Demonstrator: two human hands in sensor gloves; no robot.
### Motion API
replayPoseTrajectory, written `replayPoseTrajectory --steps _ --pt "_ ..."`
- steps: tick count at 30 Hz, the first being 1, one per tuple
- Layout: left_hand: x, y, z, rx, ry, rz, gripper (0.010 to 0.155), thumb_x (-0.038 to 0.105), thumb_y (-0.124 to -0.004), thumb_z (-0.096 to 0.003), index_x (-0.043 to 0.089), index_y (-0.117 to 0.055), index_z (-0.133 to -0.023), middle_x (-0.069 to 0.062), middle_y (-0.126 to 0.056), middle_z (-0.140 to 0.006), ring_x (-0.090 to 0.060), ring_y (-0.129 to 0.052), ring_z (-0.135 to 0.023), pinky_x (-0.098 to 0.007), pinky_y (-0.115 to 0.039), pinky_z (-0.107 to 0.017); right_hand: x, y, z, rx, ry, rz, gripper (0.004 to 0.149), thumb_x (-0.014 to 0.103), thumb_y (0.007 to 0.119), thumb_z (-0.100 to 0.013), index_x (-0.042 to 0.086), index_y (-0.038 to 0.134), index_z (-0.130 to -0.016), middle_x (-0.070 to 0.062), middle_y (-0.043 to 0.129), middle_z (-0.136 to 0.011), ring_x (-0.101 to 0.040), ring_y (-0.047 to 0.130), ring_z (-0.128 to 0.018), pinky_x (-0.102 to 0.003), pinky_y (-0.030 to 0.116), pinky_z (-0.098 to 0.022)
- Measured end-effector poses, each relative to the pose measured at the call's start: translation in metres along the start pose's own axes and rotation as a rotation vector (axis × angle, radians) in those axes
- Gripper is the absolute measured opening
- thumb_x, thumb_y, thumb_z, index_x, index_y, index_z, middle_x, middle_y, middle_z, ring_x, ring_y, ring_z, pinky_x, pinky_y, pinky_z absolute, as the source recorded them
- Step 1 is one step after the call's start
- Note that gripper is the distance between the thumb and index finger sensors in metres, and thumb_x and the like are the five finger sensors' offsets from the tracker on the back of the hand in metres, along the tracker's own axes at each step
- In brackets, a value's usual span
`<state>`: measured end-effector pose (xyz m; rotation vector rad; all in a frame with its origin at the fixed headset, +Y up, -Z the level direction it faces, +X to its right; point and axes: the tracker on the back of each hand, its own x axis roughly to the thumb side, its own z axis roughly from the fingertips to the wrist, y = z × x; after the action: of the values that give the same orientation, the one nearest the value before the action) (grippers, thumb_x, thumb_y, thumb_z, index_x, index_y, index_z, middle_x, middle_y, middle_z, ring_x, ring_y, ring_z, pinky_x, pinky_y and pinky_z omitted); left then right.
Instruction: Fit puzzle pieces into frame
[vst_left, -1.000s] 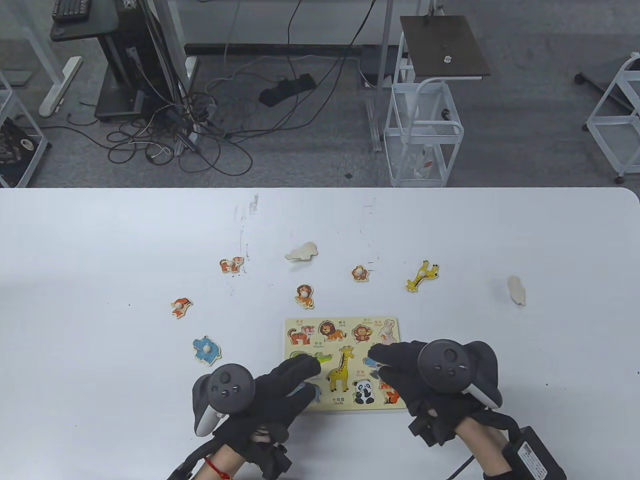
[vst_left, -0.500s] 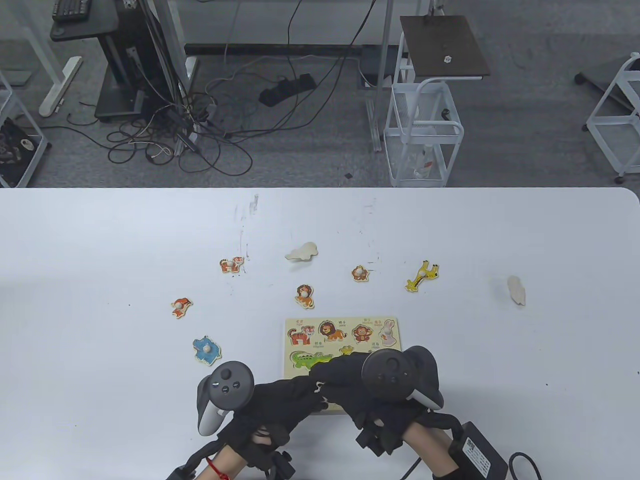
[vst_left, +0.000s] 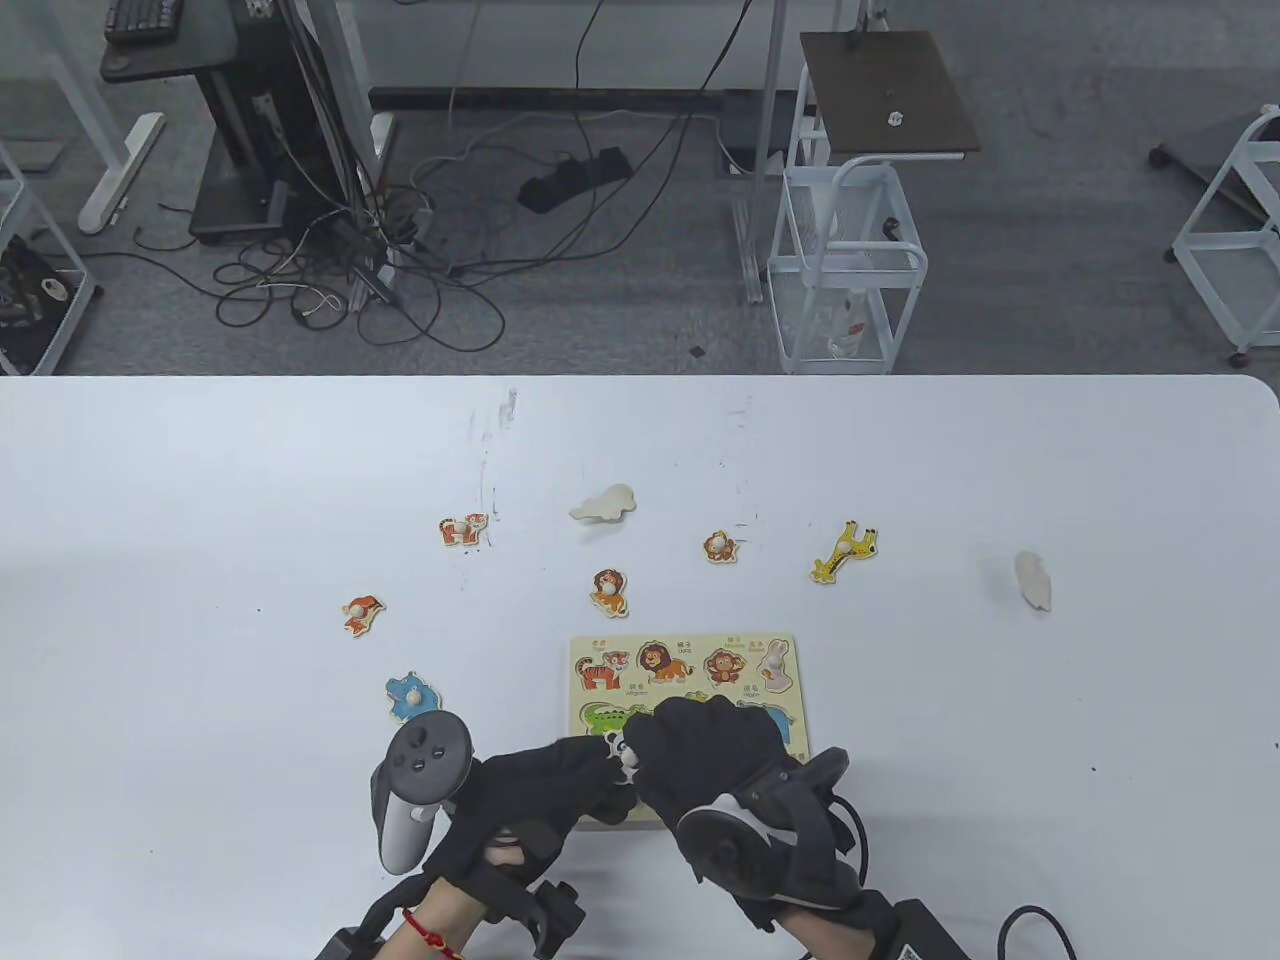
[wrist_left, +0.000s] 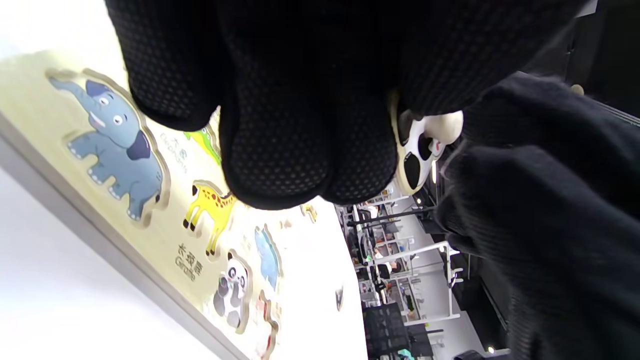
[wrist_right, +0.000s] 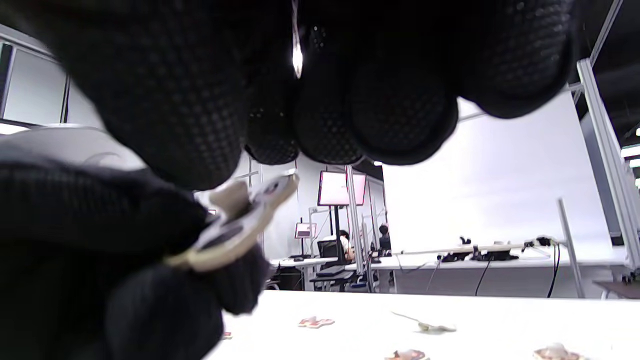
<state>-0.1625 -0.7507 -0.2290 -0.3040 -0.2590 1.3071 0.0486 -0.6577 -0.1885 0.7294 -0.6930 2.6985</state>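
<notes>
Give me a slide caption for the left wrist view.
Left hand holds the panda piece above the puzzle frame, right hand alongside.

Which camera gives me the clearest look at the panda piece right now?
Left wrist view: the panda piece shows its black-and-white face and knob. Table view shows a sliver between the hands; right wrist view shows it edge-on.

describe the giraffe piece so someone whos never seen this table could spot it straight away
Start at the puzzle frame near the table's front edge and look up and to the right, past its top right corner. The giraffe piece lies flat there on the white table, tilted. It is the only yellow, long-necked piece; the monkey piece to its left is small, round and brown.
</notes>
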Motion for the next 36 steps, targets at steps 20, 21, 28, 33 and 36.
replayPoseTrajectory --steps 20,21,28,33,36 --pt "0.011 -0.007 0.001 -0.073 -0.055 -0.232 0.056 0.047 -0.08 -0.0459 0.017 -0.083 -0.092 -0.007 -0.102 -0.08 -0.028 -0.106 -0.068 -0.049 -0.077 -0.064 -0.024 0.016 0.014 0.016 0.086 -0.162 0.048 0.036 0.102 -0.029 0.014 0.098 -0.071 -0.01 0.095 -0.07 -0.033 0.098 -0.044 -0.054 0.082 -0.041" --pt "0.014 -0.006 0.002 -0.062 -0.078 -0.298 0.056 0.048 -0.08 -0.046 0.018 -0.082 -0.093 -0.008 -0.101 -0.082 -0.029 -0.105 -0.071 -0.05 -0.075 -0.065 -0.029 0.017 0.015 0.036 0.105 -0.164 0.048 0.035 0.102 -0.029 0.014 0.098 -0.071 -0.01 0.095 -0.071 -0.033 0.098 -0.045 -0.054 0.082 -0.041" --pt "0.019 -0.006 0.006 0.012 -0.135 -0.58 0.063 0.058 -0.075 -0.0452 0.025 -0.076 -0.099 -0.011 -0.085 -0.099 -0.034 -0.091 -0.087 -0.05 -0.064 -0.073 -0.06 0.033 0.022 0.154 0.206 -0.092 0.048 0.035 0.101 -0.03 0.015 0.098 -0.072 -0.009 0.094 -0.072 -0.033 0.098 -0.046 -0.055 0.081 -0.042" --pt "0.019 -0.003 0.007 0.058 -0.123 -0.663 0.068 0.061 -0.074 -0.0445 0.027 -0.07 -0.104 -0.013 -0.063 -0.113 -0.041 -0.068 -0.103 -0.055 -0.051 -0.076 -0.067 0.052 0.025 0.302 0.24 0.013 0.047 0.035 0.1 -0.031 0.015 0.097 -0.073 -0.009 0.094 -0.073 -0.034 0.097 -0.048 -0.056 0.08 -0.044" --pt "0.017 -0.001 0.007 0.076 -0.102 -0.68 0.071 0.062 -0.073 -0.0444 0.028 -0.066 -0.106 -0.013 -0.055 -0.117 -0.044 -0.054 -0.108 -0.058 -0.043 -0.077 -0.069 0.06 0.025 0.379 0.246 0.073 0.047 0.034 0.1 -0.031 0.016 0.097 -0.074 -0.009 0.093 -0.074 -0.034 0.097 -0.049 -0.056 0.08 -0.045"
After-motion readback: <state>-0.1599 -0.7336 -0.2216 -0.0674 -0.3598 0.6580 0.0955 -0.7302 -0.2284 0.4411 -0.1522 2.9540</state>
